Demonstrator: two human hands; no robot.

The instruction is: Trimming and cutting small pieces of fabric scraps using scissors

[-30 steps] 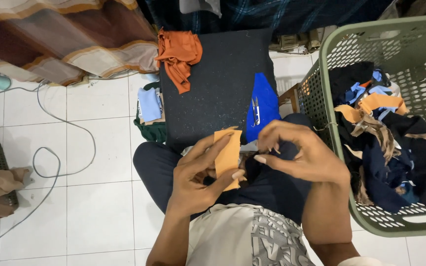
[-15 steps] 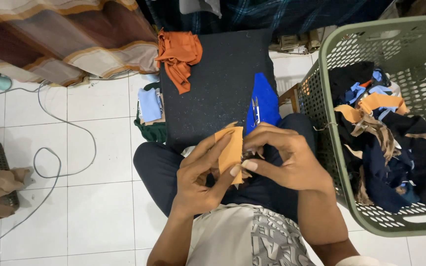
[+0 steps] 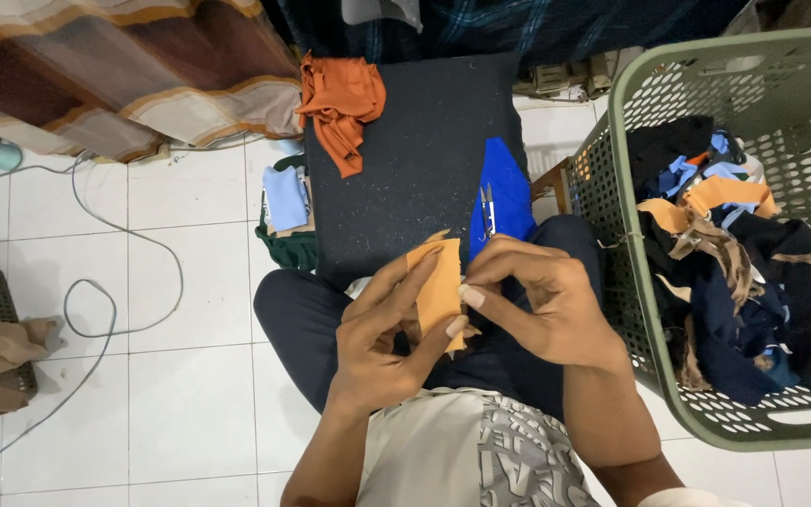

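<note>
Two hands meet at the centre of the frame over a dark lap. The left hand (image 3: 377, 343) pinches a small light-orange fabric piece (image 3: 438, 293) between thumb and fingers, holding it upright; the right hand (image 3: 546, 305) nips its right edge with closed fingertips. Just above lie small scissors (image 3: 487, 208) on blue cloth (image 3: 504, 192) (both on a dark board (image 3: 405, 160)). A green laundry basket (image 3: 631, 310) of scraps fills the right side.

1. Fabric piece (image 3: 439, 293) held between left hand (image 3: 382, 343) and right hand (image 3: 542, 305), over the lap.
2. Cushion (image 3: 405, 169) ahead of hands; crumpled cloth (image 3: 340, 103) and scissors (image 3: 487, 208) on it.
3. Laundry basket (image 3: 640, 310) right, clothes (image 3: 734, 272) inside.
4. Cable (image 3: 96, 282) on floor (image 3: 180, 394), left.
</note>
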